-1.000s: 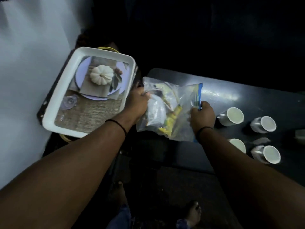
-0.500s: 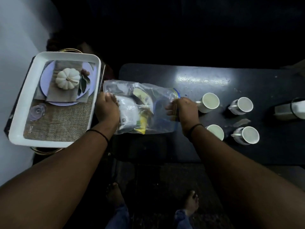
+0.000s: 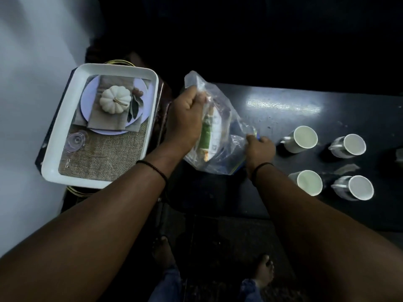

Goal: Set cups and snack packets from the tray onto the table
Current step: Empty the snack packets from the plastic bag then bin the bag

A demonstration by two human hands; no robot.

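Note:
A clear plastic zip bag with snack packets inside hangs over the left end of the dark table. My left hand grips the bag's upper end and lifts it. My right hand pinches the bag's lower, blue-edged end near the table. Several white cups stand on the table to the right, among them a near-left cup and a far-left cup. The white tray sits to the left, with a printed picture of a pumpkin and plate on its bottom.
A pale wall or floor area lies left of the tray. The tray rests on a dark stand with a gold rim. My bare feet are below, on a dark floor. A pale object sits at the table's right edge.
My left hand has raised its end of the bag, tipping the bag from flat to steeply slanted. My right hand stays low on the other end beside the cups.

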